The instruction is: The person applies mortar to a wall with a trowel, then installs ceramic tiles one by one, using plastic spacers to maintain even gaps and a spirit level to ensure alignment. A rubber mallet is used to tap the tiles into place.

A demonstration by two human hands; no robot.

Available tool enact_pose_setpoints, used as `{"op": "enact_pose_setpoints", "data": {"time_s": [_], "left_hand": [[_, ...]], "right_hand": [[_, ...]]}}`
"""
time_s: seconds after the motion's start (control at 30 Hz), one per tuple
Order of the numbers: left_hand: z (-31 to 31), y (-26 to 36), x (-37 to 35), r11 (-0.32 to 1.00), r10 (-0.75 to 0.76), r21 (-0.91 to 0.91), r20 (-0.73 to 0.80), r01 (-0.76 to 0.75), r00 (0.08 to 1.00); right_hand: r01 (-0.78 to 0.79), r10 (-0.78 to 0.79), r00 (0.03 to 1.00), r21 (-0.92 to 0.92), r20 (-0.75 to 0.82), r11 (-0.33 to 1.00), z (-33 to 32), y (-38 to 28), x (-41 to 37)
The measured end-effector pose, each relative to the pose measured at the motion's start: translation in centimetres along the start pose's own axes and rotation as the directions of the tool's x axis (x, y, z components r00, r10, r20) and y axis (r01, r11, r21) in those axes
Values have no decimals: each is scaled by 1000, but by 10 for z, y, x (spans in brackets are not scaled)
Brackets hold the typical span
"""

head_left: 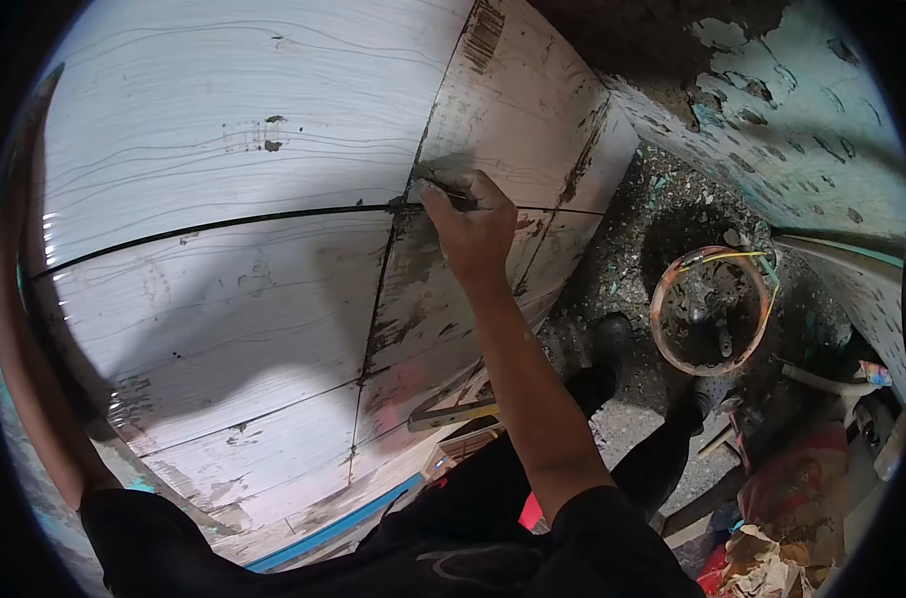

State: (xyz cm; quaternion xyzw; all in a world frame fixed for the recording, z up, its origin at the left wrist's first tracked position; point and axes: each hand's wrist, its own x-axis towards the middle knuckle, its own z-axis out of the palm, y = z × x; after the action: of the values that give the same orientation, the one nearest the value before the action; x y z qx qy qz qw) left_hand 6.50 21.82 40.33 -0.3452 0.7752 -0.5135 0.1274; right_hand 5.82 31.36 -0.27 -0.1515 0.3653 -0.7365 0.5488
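My right hand [476,221] is closed, its fingertips at the wall where the dark joints between white, wavy-lined tiles [244,90] cross. Something thin and dark shows between thumb and fingers, too small and shaded to name. Dark smears of wet mortar [416,234] mark the tiles around these joints. On the far left, my left arm reaches up along the tiled wall's edge. Only a dim bit of my left hand [52,85] shows at the view's rim, and its fingers cannot be made out.
A round bucket with an orange rim [656,324] stands on the gritty floor by my feet. To the right rises a rough, chipped greenish wall [822,130]. Torn paper sacks [797,498] and debris lie at lower right. Below the tiles runs a blue strip [338,528].
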Motion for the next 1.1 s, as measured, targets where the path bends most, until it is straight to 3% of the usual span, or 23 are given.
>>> {"op": "enact_pose_setpoints", "data": {"time_s": [0.07,0.2,0.27,0.5,0.57,0.6,0.63,0.7,0.73,0.77,0.9,1.1], "left_hand": [[-6,11,3,996,-75,-50,33,77,997],[-1,6,1,992,-21,-121,-39,16,999],[-1,10,-1,998,8,-57,-57,-12,998],[5,4,-2,978,95,-172,-130,-117,987],[13,-14,-1,964,39,-257,-111,-66,993],[30,-35,6,980,-184,-70,46,187,982],[57,-64,19,904,-420,152,150,398,895],[53,-58,18,910,-404,162,149,381,903],[22,-20,5,987,-149,-50,41,151,988],[6,1,-2,967,95,-225,-119,-120,988],[13,-15,-1,948,72,-301,-129,-108,989],[13,-13,-1,959,74,-262,-140,-109,987]], "right_hand": [[8,-8,1000,-2,-5,1000,1,2,1],[42,-44,999,-133,-8,990,0,-6,-3],[23,-20,1000,-131,24,991,-1,2,-5],[67,-66,998,-167,13,984,3,1,-7],[112,-103,993,-210,54,971,1,0,-4],[131,-117,990,-233,74,964,-1,0,-3],[145,-127,988,-256,85,956,-2,-2,-1],[171,-145,984,-300,106,938,-3,-6,3],[125,-84,987,-314,140,941,-4,-9,5],[78,-22,985,-329,172,941,-3,-16,9],[-138,323,884,-472,338,871,-10,-49,28],[137,125,873,-484,471,864,-11,-32,46]]}}
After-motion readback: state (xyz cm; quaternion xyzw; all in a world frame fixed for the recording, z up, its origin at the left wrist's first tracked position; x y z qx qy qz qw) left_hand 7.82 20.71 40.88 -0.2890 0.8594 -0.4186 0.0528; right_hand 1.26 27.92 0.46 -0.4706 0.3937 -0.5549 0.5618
